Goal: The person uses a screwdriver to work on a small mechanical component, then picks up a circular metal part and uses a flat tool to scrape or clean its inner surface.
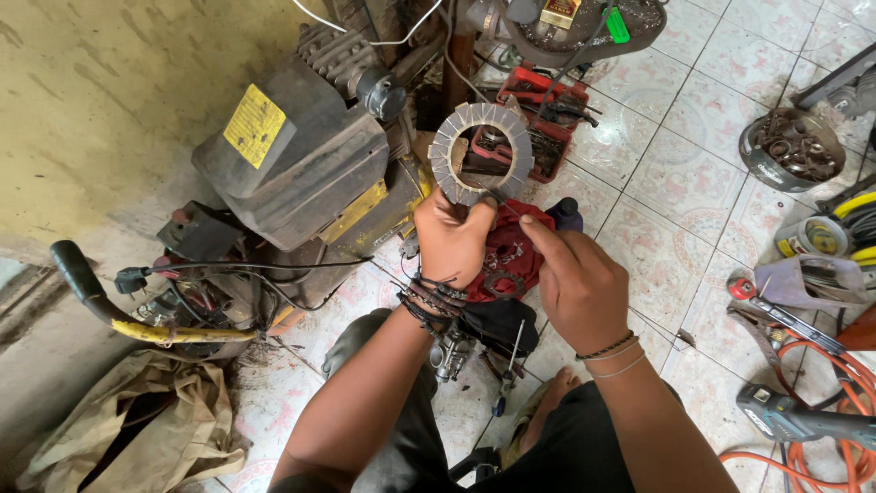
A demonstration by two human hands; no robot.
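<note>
My left hand [452,239] grips the lower edge of a grey ring-shaped friction disc [482,152] with segmented pads, holding it upright in front of me. My right hand [577,278] is just to its right, thumb and forefinger pinched on a thin metal pick or wire whose tip points at the disc's bottom rim. Below the hands lies a red cloth [505,260] with a metal ring on it. A screwdriver [507,370] and a small metal engine part [447,354] lie on the tiled floor between my knees.
A dirty air compressor [301,155] with a yellow label stands at left, cables beside it. A red tray of tools [543,114] sits behind the disc. At right are a bowl of metal parts [792,151], an orange hose [826,374] and a power tool [785,415].
</note>
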